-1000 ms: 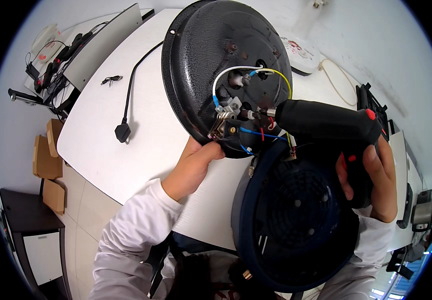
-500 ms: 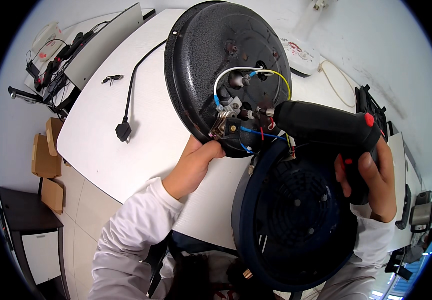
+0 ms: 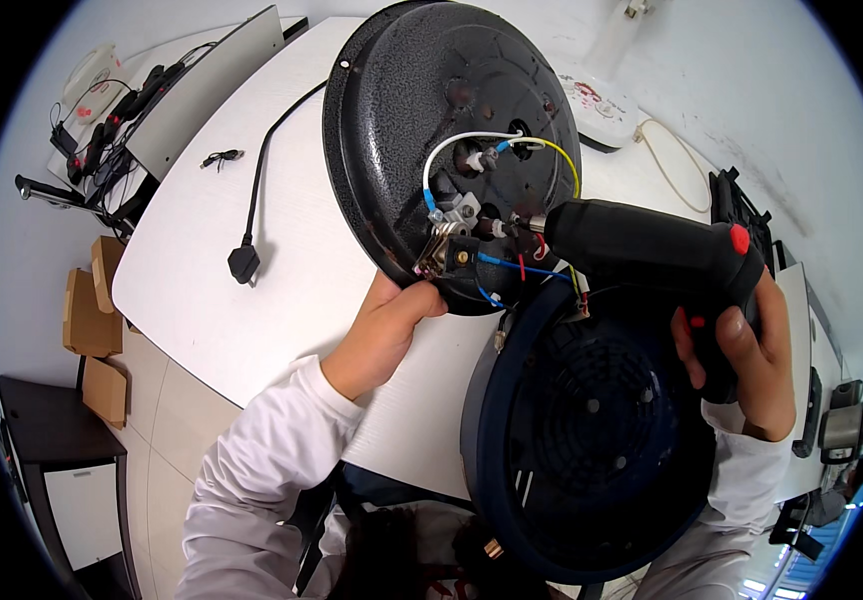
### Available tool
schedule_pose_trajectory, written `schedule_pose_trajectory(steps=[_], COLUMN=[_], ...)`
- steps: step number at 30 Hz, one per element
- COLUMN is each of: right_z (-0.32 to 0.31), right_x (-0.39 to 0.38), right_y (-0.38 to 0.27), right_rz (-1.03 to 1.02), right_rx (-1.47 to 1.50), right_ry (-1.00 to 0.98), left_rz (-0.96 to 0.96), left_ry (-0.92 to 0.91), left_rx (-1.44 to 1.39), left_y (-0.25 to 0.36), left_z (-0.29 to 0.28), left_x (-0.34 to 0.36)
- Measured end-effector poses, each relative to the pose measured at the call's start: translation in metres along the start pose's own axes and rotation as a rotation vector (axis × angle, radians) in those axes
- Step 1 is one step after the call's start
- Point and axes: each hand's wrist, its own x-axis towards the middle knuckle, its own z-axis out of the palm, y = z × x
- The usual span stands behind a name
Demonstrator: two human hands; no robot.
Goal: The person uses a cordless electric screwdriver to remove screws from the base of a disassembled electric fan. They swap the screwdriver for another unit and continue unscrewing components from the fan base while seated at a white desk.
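My left hand (image 3: pixel 384 335) grips the lower rim of a round black metal pan body (image 3: pixel 377 150), which is tilted up with its underside showing. White, yellow, red and blue wires run over that underside, near a thermostat-like metal part (image 3: pixel 449 240). My right hand (image 3: pixel 764 365) is wrapped round the handle of a black cordless screwdriver (image 3: pixel 642 245) with red buttons. Its nose points left at the fittings on the underside; whether the tip touches one I cannot tell. Below the screwdriver, a deep dark blue round shell (image 3: pixel 487 440) stands with its hollow towards me, linked by wires.
A black power cord with a plug (image 3: pixel 244 263) lies on the white table (image 3: pixel 187 225), beside a small coiled cable (image 3: pixel 222 158). A black tool case (image 3: pixel 740 205) is at the right. Cardboard boxes (image 3: pixel 92 315) and a dark cabinet (image 3: pixel 57 430) stand at the left.
The pan body has shifted slightly left with my left hand. The screwdriver has barely moved, with my right hand still round its handle.
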Motion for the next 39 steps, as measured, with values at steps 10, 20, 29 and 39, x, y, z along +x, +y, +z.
schedule_pose_trajectory(steps=[10, 20, 29, 39], right_z=[-0.001, -0.0024, -0.0034, -0.0038], right_x=[0.001, 0.0008, 0.0006, 0.0006], right_y=[0.0015, 0.0019, 0.0025, 0.0044], right_rz=[0.008, 0.008, 0.001, 0.005], right_rx=[0.018, 0.04, 0.062, 0.06], right_ry=[0.016, -0.004, -0.019, -0.01], left_rz=[-0.041, -0.014, -0.054, -0.063], left_ry=[0.03, -0.006, 0.04, 0.031], left_rx=[0.018, 0.024, 0.017, 0.026], left_y=[-0.0012, -0.0028, 0.0022, -0.0004], left_z=[-0.0021, -0.004, 0.0011, -0.0026], left_x=[0.0001, 0.001, -0.0005, 0.0006])
